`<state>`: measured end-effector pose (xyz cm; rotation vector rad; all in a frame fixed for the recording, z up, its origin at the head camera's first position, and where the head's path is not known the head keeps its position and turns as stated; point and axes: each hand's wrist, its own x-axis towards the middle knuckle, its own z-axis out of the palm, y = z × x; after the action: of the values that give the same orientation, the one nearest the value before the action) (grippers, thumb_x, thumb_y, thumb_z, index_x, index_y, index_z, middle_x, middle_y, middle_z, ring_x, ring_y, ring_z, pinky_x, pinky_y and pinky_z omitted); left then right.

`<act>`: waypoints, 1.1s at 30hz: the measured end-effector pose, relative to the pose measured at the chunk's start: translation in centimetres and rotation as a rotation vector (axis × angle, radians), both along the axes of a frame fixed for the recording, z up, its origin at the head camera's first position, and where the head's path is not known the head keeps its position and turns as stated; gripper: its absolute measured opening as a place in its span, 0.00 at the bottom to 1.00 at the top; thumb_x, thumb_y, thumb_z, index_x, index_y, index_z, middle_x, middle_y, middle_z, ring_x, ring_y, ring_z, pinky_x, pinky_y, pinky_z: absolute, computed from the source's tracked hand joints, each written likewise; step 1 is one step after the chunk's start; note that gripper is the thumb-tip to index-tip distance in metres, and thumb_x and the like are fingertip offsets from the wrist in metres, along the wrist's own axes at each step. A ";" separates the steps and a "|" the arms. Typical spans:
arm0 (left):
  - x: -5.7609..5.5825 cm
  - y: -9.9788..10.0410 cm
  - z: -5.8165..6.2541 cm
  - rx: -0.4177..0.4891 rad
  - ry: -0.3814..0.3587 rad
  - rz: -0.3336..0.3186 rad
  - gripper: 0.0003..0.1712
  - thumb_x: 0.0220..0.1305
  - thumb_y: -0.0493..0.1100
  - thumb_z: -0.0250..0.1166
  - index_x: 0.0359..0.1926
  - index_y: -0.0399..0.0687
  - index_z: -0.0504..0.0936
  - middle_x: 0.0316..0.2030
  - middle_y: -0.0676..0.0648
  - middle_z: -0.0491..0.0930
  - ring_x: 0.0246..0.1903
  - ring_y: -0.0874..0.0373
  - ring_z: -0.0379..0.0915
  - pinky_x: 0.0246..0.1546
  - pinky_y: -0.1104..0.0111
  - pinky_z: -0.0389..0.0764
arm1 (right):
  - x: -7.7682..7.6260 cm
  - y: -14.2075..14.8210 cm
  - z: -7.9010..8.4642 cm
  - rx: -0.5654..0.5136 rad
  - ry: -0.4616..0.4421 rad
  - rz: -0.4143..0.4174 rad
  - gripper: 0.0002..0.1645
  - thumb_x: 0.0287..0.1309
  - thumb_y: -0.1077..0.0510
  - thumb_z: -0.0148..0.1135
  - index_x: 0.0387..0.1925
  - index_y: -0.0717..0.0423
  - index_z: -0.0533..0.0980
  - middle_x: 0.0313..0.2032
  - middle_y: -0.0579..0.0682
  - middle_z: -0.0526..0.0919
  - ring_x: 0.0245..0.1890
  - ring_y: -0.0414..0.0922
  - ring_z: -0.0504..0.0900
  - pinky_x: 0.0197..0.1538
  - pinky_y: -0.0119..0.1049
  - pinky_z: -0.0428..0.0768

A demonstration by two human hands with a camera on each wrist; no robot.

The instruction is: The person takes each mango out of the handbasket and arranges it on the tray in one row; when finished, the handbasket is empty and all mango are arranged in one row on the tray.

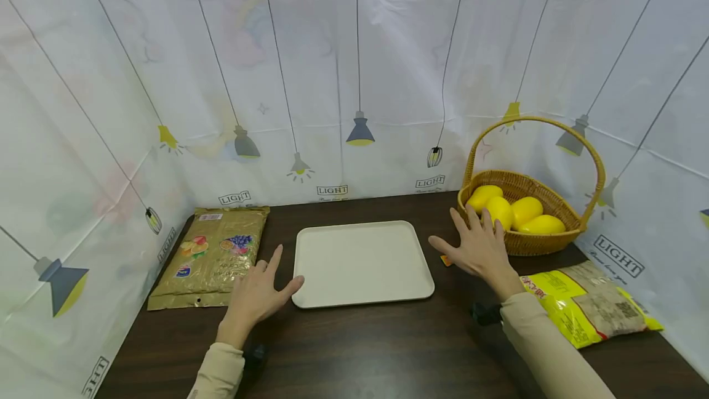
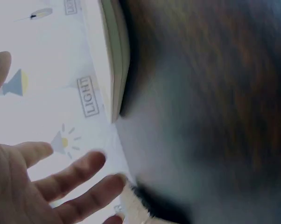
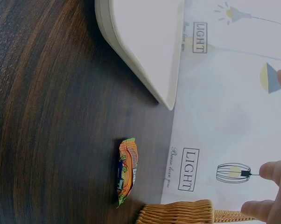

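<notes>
My left hand (image 1: 257,297) hovers with spread fingers between a gold fruit-print bag (image 1: 218,257) and the left edge of a white tray (image 1: 362,263). In the left wrist view its fingers (image 2: 70,182) are parted and hold nothing. The right hand (image 1: 479,248), fingers also spread, overlaps the front left of a wicker basket (image 1: 545,245) in the head view. Several yellow lemons (image 1: 526,211) lie in that basket. Below the right hand, an orange wrapped candy (image 3: 126,170) lies on the table between tray and basket, mostly hidden by the hand in the head view.
A yellow and clear packet (image 1: 589,300) lies at the right, in front of the basket and beside the right forearm. The dark wooden table (image 1: 360,350) meets a white printed curtain (image 1: 310,79) at the back and both sides. The basket's tall handle (image 1: 595,165) arches upward.
</notes>
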<state>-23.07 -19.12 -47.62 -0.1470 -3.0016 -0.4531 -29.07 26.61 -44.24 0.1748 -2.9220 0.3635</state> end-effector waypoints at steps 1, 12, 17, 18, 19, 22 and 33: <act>0.0 0.1 -0.1 0.007 -0.018 -0.007 0.57 0.60 0.83 0.47 0.81 0.60 0.49 0.59 0.38 0.79 0.51 0.39 0.80 0.52 0.35 0.73 | 0.0 0.0 0.0 -0.001 0.001 0.001 0.60 0.59 0.17 0.42 0.79 0.50 0.52 0.78 0.69 0.49 0.75 0.76 0.42 0.71 0.75 0.39; -0.7 1.0 -1.7 0.069 -0.196 -0.031 0.63 0.58 0.83 0.50 0.80 0.46 0.51 0.55 0.33 0.83 0.45 0.39 0.84 0.37 0.48 0.82 | -0.5 1.1 0.8 -0.003 0.044 -0.009 0.60 0.59 0.17 0.44 0.79 0.52 0.54 0.77 0.69 0.49 0.74 0.78 0.44 0.70 0.74 0.45; -0.7 1.2 -1.8 0.082 -0.214 -0.047 0.65 0.57 0.84 0.52 0.79 0.44 0.52 0.58 0.32 0.80 0.48 0.38 0.84 0.43 0.46 0.83 | -0.8 1.7 1.3 -0.016 0.042 -0.028 0.60 0.59 0.17 0.44 0.78 0.52 0.55 0.77 0.70 0.48 0.74 0.78 0.44 0.71 0.75 0.44; -0.7 1.3 -1.8 0.089 -0.221 -0.050 0.65 0.57 0.83 0.53 0.79 0.43 0.52 0.60 0.31 0.79 0.50 0.37 0.83 0.46 0.44 0.82 | -0.8 1.9 1.3 -0.017 0.040 -0.031 0.60 0.59 0.17 0.44 0.78 0.52 0.55 0.77 0.70 0.48 0.74 0.78 0.44 0.71 0.75 0.44; -0.7 1.3 -1.7 0.096 -0.228 -0.054 0.65 0.56 0.83 0.54 0.79 0.42 0.52 0.61 0.31 0.78 0.52 0.36 0.82 0.48 0.43 0.81 | -0.9 2.0 1.4 -0.016 0.042 -0.033 0.60 0.59 0.17 0.44 0.78 0.52 0.55 0.77 0.70 0.48 0.74 0.78 0.44 0.70 0.75 0.44; -0.7 1.4 -1.7 0.106 -0.243 -0.069 0.65 0.56 0.81 0.57 0.78 0.40 0.54 0.63 0.30 0.76 0.57 0.34 0.79 0.56 0.41 0.77 | -0.9 2.6 1.7 -0.015 0.045 -0.036 0.60 0.59 0.17 0.45 0.78 0.53 0.55 0.76 0.71 0.49 0.74 0.78 0.43 0.70 0.75 0.45; -0.9 1.6 -2.3 0.072 -0.211 -0.100 0.65 0.51 0.79 0.64 0.76 0.40 0.60 0.57 0.31 0.80 0.53 0.36 0.80 0.53 0.44 0.80 | -1.0 4.9 2.5 -0.005 0.027 -0.069 0.61 0.59 0.17 0.43 0.79 0.54 0.52 0.77 0.72 0.46 0.73 0.80 0.43 0.68 0.77 0.46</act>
<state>-24.01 -17.55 -49.88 -0.2603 -3.1889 -0.6229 -30.08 31.54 -41.72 0.0775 -2.8916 0.3549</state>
